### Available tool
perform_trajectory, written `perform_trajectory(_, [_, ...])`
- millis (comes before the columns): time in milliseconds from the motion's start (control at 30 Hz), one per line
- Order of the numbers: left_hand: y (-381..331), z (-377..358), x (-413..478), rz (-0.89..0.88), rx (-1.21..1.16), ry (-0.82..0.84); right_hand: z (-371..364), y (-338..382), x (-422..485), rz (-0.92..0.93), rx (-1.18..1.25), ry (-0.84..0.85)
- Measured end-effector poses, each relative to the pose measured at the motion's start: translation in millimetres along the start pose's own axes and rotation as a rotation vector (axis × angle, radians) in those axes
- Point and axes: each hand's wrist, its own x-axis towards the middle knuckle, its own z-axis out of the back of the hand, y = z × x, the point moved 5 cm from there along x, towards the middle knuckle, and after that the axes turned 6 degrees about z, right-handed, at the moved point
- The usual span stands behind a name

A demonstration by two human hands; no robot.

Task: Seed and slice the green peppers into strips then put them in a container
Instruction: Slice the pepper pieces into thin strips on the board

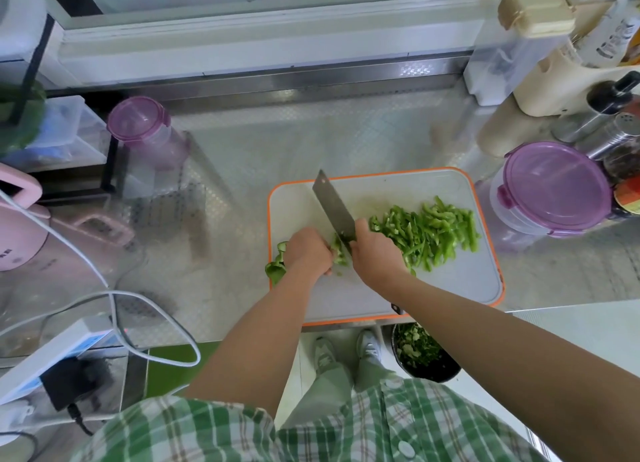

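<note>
Two hands work one pepper piece [340,253] at seven o'clock on the board [450,281]: left hand [306,250] holds it under curled fingers, right hand [372,255] grips the knife [332,207]. Strips [429,234] lie toward three o'clock. Light, slick, probably springy; pin it flat.

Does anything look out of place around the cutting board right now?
A green pepper piece lies partly off the cutting board's left edge, beside the left hand, onto the steel counter. Nothing else stands out.

Right hand [372,253] hides the handle of the cleaver [333,208]; left hand [308,250] covers most of the pepper [274,271]
</note>
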Motion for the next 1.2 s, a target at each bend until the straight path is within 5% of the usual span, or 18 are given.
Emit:
perform_trajectory(267, [-3.2, 1.2, -4.3, -0.048, -0.042, -0.116, 10.1, -14.4, -6.5, 0.099, 0.178, -0.093])
perform_trajectory(1067, [-5.8, -7.5, -1.0, -0.023, -0.04, -0.039, -9.8, -9.2, -3.6, 0.028, -0.089, 0.036])
perform_trajectory(1200, [-5.9, -7.5, -0.8, -0.034, -0.011, -0.048, -8.9, -21.5, -3.1, -0.031, 0.109, -0.094])
